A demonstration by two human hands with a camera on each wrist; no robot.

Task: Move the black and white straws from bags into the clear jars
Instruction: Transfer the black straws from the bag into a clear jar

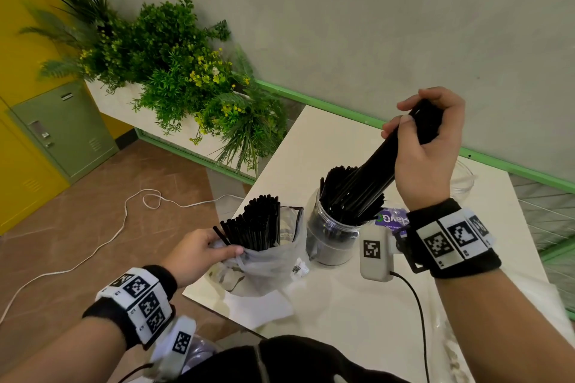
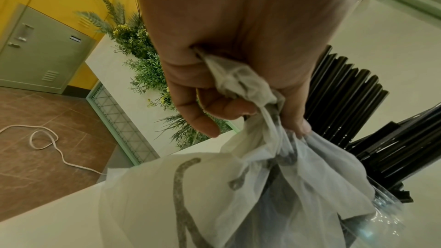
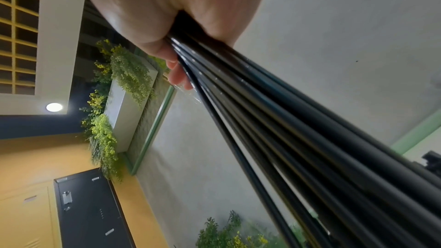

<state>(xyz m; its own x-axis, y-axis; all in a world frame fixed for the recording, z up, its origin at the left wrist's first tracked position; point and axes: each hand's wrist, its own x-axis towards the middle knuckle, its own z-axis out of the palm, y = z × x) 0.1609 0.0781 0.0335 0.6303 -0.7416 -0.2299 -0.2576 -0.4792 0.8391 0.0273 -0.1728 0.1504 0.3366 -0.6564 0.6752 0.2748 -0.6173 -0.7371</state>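
My right hand [image 1: 426, 134] grips the upper end of a bundle of black straws [image 1: 385, 155] that slants down into a clear jar [image 1: 329, 233] on the white table; the jar holds several more black straws. The right wrist view shows the same bundle of straws [image 3: 274, 120] running out from my fist [image 3: 171, 25]. My left hand [image 1: 202, 252] pinches the bunched rim of a thin white plastic bag [image 1: 264, 261], from which more black straws [image 1: 258, 224] stand up. In the left wrist view the fingers [image 2: 214, 108] clutch the bag [image 2: 238, 186] beside those straws [image 2: 346, 101].
A second clear jar [image 1: 463, 177] stands behind my right wrist near the wall. A purple-labelled packet [image 1: 390, 219] lies behind the filled jar. The table [image 1: 342, 305] ends just left of the bag. A planter with greenery [image 1: 174, 71] and a white cord [image 1: 124, 221] on the floor lie to the left.
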